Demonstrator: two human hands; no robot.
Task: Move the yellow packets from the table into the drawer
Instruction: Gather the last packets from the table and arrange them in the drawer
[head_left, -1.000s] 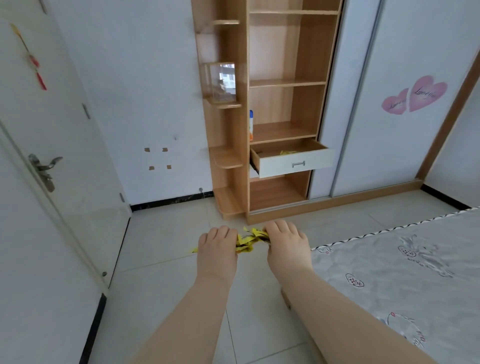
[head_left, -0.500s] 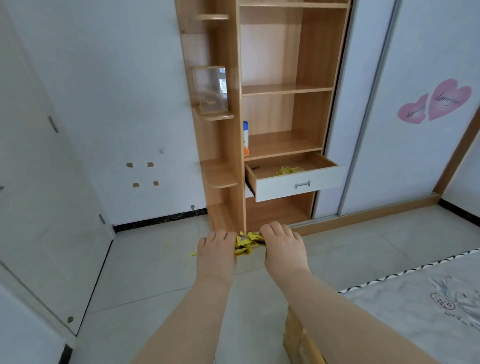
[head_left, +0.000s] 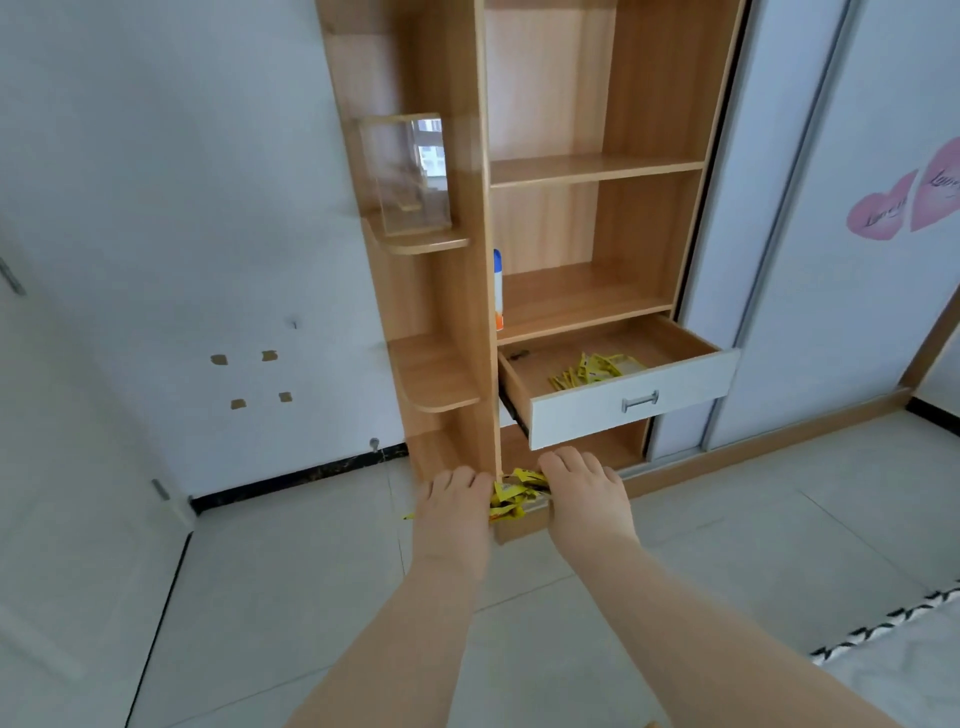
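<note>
- Plainly, the wooden shelf unit (head_left: 649, 130) stands against the wall straight ahead of the person, so the arms reach towards it over the tiled floor (head_left: 291, 597).
- The white sliding door (head_left: 810, 260) to its right carries two pink heart stickers (head_left: 904, 208). Their cursive writing seems to start with "Lo", but the rest is too blurred to read.
- The drawer (head_left: 675, 389) is pulled well out below the lowest open shelf, probably so packets can be dropped in from above without a free hand.
- The left hand (head_left: 454, 512) and right hand (head_left: 589, 499) are held close together, knuckles up, just below and in front of the drawer. Both sets of fingers (head_left: 462, 475) are curled down and grasp the load between them, a two-handed hold that suits many small loose pieces.
- The bundle of yellow packets (head_left: 514, 496) sits between the hands and is not yet in the drawer. One stray end pokes out to the left of the left hand.
- A small heap of yellow packets (head_left: 587, 370) already lies inside the drawer, near its front.
- A white bottle (head_left: 498, 291) with a blue top stands at the left edge of the shelf above. Its label cannot be read.
- Dark print shows on the packets, but it is too small to make out.
- No surface is in view.
</note>
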